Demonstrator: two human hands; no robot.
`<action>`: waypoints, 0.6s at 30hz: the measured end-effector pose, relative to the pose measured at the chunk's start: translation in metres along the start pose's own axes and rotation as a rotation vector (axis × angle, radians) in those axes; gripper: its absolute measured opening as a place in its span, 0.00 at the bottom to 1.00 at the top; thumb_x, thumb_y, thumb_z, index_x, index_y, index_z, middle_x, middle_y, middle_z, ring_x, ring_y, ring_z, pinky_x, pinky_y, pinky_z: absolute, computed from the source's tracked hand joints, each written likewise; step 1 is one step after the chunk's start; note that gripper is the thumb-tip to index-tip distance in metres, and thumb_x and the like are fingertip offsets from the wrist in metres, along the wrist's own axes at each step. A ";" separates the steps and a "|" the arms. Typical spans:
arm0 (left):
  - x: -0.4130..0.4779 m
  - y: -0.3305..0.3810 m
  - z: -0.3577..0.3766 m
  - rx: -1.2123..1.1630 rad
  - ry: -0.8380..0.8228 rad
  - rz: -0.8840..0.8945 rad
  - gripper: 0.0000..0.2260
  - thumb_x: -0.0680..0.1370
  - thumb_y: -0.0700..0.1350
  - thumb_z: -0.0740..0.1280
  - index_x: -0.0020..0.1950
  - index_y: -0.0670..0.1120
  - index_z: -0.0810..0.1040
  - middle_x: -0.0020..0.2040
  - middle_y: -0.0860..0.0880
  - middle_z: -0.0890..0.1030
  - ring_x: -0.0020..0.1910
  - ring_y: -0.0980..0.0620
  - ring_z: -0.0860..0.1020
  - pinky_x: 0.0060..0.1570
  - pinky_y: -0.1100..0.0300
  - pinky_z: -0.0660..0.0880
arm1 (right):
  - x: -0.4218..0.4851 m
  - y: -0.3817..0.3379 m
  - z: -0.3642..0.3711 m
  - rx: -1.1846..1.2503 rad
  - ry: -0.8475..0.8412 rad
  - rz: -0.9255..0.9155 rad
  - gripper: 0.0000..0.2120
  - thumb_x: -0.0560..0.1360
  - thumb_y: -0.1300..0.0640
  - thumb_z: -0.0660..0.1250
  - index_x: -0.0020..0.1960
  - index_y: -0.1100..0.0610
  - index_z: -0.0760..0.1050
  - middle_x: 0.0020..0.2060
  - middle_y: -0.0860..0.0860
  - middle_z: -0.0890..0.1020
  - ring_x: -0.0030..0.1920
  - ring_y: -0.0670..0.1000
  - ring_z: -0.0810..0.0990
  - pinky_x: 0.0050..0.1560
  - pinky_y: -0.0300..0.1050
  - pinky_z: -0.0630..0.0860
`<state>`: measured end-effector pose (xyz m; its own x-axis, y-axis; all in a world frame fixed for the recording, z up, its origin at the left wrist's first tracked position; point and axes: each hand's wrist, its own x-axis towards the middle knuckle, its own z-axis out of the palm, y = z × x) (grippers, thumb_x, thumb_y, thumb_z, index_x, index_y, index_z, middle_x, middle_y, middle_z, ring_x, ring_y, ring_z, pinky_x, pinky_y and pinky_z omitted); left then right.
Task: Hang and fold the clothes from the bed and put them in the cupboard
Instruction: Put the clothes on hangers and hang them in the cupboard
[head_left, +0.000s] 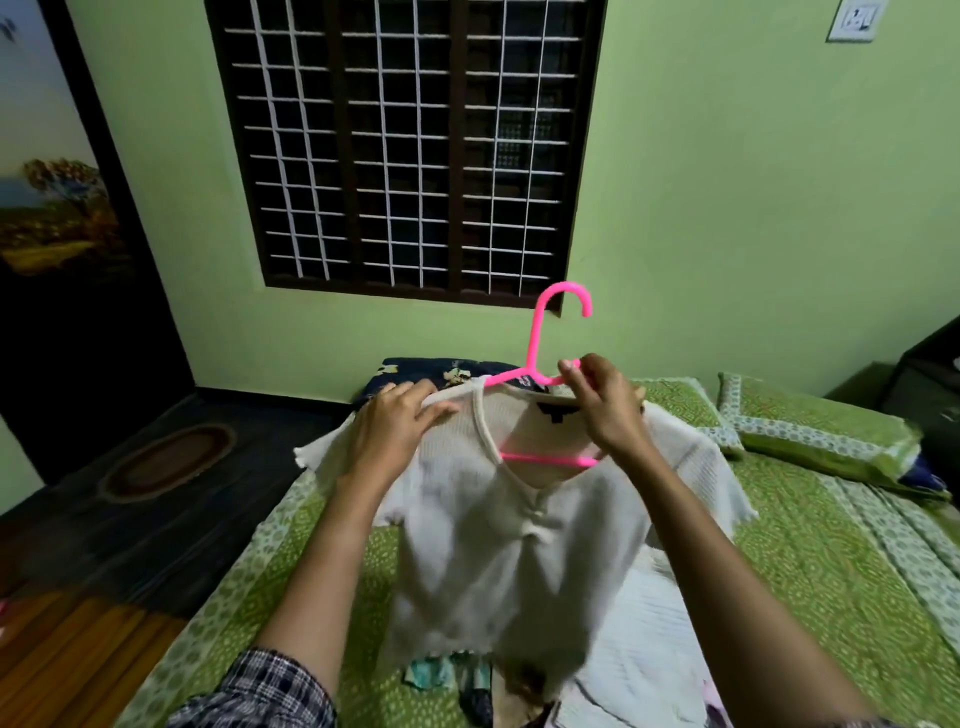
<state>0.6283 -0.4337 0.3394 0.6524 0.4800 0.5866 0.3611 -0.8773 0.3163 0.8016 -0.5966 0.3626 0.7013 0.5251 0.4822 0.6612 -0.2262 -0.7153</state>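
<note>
Over the bed (810, 561), ribbed white top (498, 561)

Pink hanger (534, 345) partly under white top (519, 545)

A white top (519, 545) hangs on a pink hanger (535, 338), held up over the bed (831, 571). The left hand (400, 421) grips the top at one shoulder. The right hand (608, 410) pinches the hanger just below its hook (which points up, in front of the barred window (405, 145)). More clothes (639, 639) lie at the bed's near edge, and a green pillow (810, 431) lies at its far right corner.
</note>
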 end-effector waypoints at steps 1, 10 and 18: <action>-0.003 -0.007 0.000 -0.007 -0.029 -0.015 0.14 0.77 0.55 0.62 0.47 0.43 0.75 0.42 0.47 0.79 0.42 0.46 0.77 0.32 0.58 0.61 | 0.002 0.001 -0.006 0.001 0.044 0.008 0.15 0.79 0.49 0.61 0.35 0.52 0.70 0.29 0.46 0.73 0.36 0.50 0.71 0.49 0.50 0.59; -0.011 -0.022 0.009 -0.045 -0.171 -0.083 0.29 0.77 0.63 0.47 0.60 0.43 0.74 0.56 0.45 0.77 0.55 0.44 0.74 0.52 0.53 0.66 | 0.001 0.010 -0.022 -0.039 0.066 0.010 0.15 0.80 0.50 0.60 0.35 0.53 0.67 0.29 0.45 0.69 0.35 0.47 0.69 0.52 0.50 0.56; 0.008 0.060 0.020 -0.102 -0.052 0.152 0.14 0.81 0.51 0.58 0.54 0.42 0.77 0.42 0.49 0.76 0.38 0.55 0.71 0.38 0.63 0.66 | -0.018 0.013 -0.010 -0.035 0.006 -0.040 0.17 0.76 0.44 0.61 0.38 0.56 0.73 0.27 0.43 0.69 0.32 0.46 0.68 0.45 0.50 0.60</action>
<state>0.6685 -0.4826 0.3480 0.7288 0.3389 0.5949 0.1875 -0.9345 0.3026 0.8000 -0.6174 0.3501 0.6752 0.5297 0.5133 0.6978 -0.2333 -0.6772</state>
